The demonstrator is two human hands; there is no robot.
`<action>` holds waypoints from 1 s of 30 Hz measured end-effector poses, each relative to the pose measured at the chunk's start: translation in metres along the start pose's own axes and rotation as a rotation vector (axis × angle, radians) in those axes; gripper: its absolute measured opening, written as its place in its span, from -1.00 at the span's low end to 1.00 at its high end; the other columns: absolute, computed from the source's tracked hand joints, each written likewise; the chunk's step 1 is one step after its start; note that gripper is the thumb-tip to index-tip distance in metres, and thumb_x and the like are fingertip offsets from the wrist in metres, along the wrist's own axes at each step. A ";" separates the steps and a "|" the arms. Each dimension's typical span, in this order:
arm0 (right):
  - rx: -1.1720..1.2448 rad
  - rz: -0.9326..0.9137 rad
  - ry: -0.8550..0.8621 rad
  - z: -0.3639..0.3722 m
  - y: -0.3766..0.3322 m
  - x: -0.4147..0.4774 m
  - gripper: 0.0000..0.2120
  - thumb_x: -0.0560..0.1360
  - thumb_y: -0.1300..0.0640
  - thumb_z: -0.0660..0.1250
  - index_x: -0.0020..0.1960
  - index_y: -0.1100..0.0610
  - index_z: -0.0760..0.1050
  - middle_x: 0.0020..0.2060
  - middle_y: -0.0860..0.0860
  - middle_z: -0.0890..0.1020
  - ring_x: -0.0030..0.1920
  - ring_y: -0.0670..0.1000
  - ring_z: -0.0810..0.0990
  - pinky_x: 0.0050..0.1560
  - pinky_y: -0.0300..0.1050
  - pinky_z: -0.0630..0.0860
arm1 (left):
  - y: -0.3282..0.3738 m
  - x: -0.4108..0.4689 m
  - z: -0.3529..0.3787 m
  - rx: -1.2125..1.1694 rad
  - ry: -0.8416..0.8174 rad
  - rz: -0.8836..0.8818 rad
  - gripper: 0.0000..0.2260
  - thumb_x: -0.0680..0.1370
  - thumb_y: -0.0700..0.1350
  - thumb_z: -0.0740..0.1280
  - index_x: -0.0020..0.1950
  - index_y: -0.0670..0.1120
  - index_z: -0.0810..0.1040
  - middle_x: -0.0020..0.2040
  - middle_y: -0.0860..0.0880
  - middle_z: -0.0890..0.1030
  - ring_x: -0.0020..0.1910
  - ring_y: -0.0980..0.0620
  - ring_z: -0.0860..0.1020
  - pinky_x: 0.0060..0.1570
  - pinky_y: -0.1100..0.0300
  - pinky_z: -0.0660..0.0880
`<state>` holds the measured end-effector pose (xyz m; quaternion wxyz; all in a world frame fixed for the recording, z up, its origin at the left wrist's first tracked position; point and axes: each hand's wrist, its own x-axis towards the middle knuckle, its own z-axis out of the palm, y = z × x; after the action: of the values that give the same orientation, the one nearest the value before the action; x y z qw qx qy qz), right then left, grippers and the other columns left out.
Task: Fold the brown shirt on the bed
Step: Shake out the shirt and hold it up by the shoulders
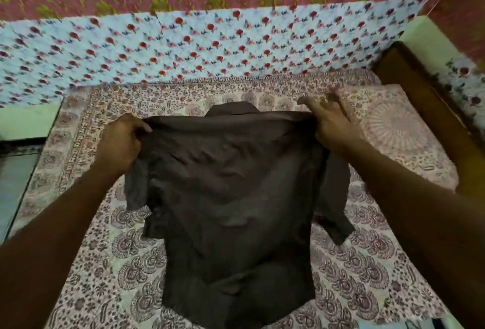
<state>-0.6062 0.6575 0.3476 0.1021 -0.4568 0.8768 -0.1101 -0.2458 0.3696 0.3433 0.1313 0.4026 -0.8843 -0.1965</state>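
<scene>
The brown shirt [231, 197] is spread back side up over the patterned bedsheet [105, 263], collar at the far end and hem near me. My left hand [120, 142] grips the shirt's left shoulder. At the right shoulder, my right hand [328, 121] pinches the fabric. Both short sleeves hang down at the sides, partly tucked beside the body of the shirt.
A pillow [399, 132] in matching print lies at the right of the bed. A wooden bed frame [420, 97] runs along the right side. A floral cloth [210, 48] covers the wall behind the bed. Floor shows at the left [15, 184].
</scene>
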 end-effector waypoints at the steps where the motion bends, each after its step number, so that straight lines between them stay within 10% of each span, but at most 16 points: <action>1: 0.014 -0.004 -0.009 0.022 0.008 0.024 -0.29 0.50 0.35 0.22 0.50 -0.21 0.19 0.19 0.19 0.45 0.28 0.30 0.39 0.20 0.22 0.49 | -0.012 0.022 0.023 -0.009 -0.011 -0.025 -0.60 0.38 -0.50 0.24 0.05 -0.16 0.67 0.08 -0.24 0.62 0.06 -0.31 0.60 0.09 -0.12 0.53; 10: -0.332 -0.050 0.074 0.130 0.045 0.111 -0.80 0.40 0.34 0.45 0.02 0.31 0.61 -0.01 0.26 0.56 0.04 0.35 0.50 -0.15 0.13 0.53 | -0.041 0.072 0.149 0.083 -0.150 -0.017 -0.49 0.57 -0.31 0.28 0.53 -0.18 0.35 0.54 -0.18 0.36 0.21 -0.41 0.57 0.11 -0.29 0.56; 16: -0.430 0.062 -0.197 0.232 0.076 0.164 -0.48 0.32 0.19 0.43 0.26 0.25 0.48 0.26 0.20 0.49 0.25 0.32 0.43 0.19 0.15 0.51 | -0.074 0.101 0.234 0.165 -0.343 -0.002 -0.26 0.45 -0.02 0.12 0.64 -0.18 0.16 0.68 -0.08 0.14 0.23 -0.37 0.59 0.00 -0.22 0.62; 23: -0.303 0.111 0.109 0.303 0.090 0.239 -0.43 0.43 0.36 0.39 0.42 0.29 0.37 0.47 0.23 0.38 0.20 0.34 0.45 0.16 0.17 0.48 | -0.087 0.164 0.297 0.391 -0.228 -0.152 0.17 0.24 -0.31 0.56 0.67 -0.11 -0.11 0.69 0.01 -0.07 0.27 -0.37 0.51 -0.17 -0.20 0.59; 30: -0.300 0.152 -0.042 0.353 0.087 0.301 -0.46 0.51 0.37 0.30 0.48 0.21 0.39 0.57 0.17 0.23 0.39 0.40 0.31 0.26 0.38 0.44 | -0.130 0.209 0.347 0.491 -0.238 -0.182 -0.05 0.46 -0.29 0.43 0.68 -0.08 -0.10 0.70 -0.02 -0.12 0.53 -0.43 0.23 0.15 -0.40 0.49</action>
<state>-0.7443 0.4232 -0.0384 0.0591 -0.4017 0.9130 0.0399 -0.4295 0.2157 -0.0089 -0.0929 0.4742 -0.8749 -0.0335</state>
